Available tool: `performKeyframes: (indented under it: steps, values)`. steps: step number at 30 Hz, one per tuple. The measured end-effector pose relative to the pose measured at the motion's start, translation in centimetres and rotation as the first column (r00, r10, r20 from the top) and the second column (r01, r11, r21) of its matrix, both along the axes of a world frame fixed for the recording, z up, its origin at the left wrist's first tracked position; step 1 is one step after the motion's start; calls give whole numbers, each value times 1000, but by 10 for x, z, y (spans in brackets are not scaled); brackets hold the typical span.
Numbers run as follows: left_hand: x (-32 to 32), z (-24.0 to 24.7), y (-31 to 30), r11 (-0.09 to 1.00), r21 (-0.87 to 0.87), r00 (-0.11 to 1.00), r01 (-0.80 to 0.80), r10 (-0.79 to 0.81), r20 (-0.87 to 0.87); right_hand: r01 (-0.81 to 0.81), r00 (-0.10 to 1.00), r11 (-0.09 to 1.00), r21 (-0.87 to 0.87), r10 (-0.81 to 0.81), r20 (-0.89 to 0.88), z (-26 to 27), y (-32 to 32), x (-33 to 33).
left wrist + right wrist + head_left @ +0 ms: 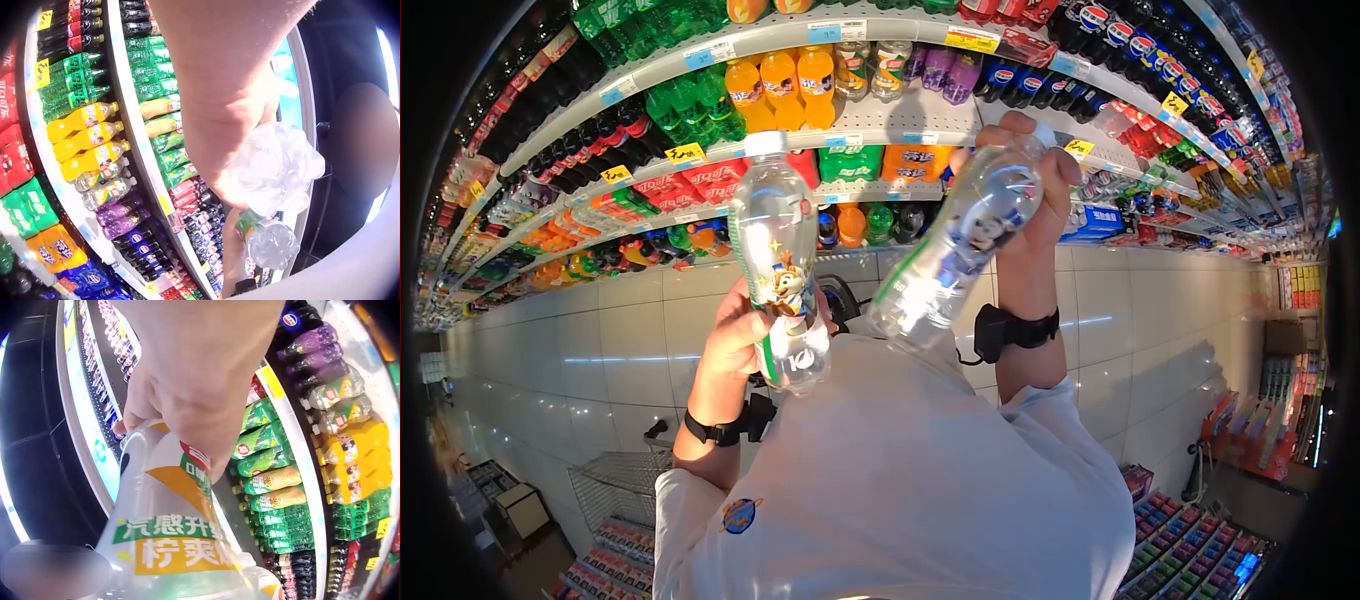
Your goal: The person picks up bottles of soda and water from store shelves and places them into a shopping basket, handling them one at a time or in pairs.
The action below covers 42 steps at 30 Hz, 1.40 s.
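In the head view my left hand (738,332) grips the lower half of a clear plastic drink bottle (775,225), upright with its white cap on top and a cartoon figure on its side. My right hand (1048,195) holds a second clear drink bottle (945,265) near the neck, tilted with its base toward the lower left. A blue cartoon figure shows through it. Seen from the right wrist, this bottle's label (181,550) is orange and green with white characters. From the left wrist, the bumpy base of the first bottle (275,169) faces the camera.
Curved store shelves (900,130) packed with soda bottles stand in front, with orange soda (780,85), green bottles (690,105) and cola (1115,35). Yellow price tags (685,153) line the edges. A wire cart (615,485) stands behind on the tiled floor (620,345).
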<state>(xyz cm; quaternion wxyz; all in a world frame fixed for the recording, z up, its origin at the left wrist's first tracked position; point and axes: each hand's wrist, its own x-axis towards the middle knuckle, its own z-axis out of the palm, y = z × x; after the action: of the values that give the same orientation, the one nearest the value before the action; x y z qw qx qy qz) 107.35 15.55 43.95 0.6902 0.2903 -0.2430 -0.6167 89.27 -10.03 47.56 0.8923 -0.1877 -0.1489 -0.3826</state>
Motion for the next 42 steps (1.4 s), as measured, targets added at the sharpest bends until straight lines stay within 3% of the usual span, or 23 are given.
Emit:
performKeyframes:
  steps: [2,6,9,11,13,15,17,23,25,31,33,35,38,41,42]
  values:
    - [-1,2,-3,1000,13,997,-16,17,-74,163,954,976,-143,-193,-229,2,2,7]
    - [14,-15,0,999,17,989,-44,46,-139,97,979,939,-329,-149,-137,-5,7,19]
    - [16,10,3,986,159,998,-58,63,-28,65,973,961,-269,-121,-196,-7,13,23]
    - [19,11,-1,993,110,999,-46,48,-16,57,969,964,-259,-116,-219,-8,15,25]
    - [21,9,-3,998,57,986,4,6,-167,52,963,968,-246,-114,-245,-10,14,28]
    - [21,7,-2,1000,20,989,2,1,-145,98,946,956,-277,-176,-273,-16,12,31]
    - [22,9,-2,996,84,1000,3,-2,-9,105,943,959,-263,-180,-280,-20,12,33]
    - [25,1,-1,989,120,996,-87,86,18,116,928,975,-187,-173,-330,-23,13,31]
    - [29,-6,-1,981,167,965,-98,52,259,117,931,978,-173,-168,-324,-24,13,29]
    - [23,9,-10,954,298,989,-29,-16,147,143,909,974,-176,-200,-365,-25,15,23]
    - [21,13,-15,981,187,992,51,-29,-119,135,910,978,-156,-185,-371,-26,16,21]
    - [21,11,-12,987,138,985,85,-62,-163,134,916,981,-138,-176,-362,-25,17,21]
    - [16,11,-10,978,209,997,10,-26,72,127,919,986,-111,-159,-362,-28,15,20]
    - [16,15,-11,983,179,982,-31,-3,186,152,898,980,-126,-190,-396,-29,16,21]
    - [11,19,-12,978,195,987,-77,48,152,156,892,980,-126,-194,-408,-29,17,21]
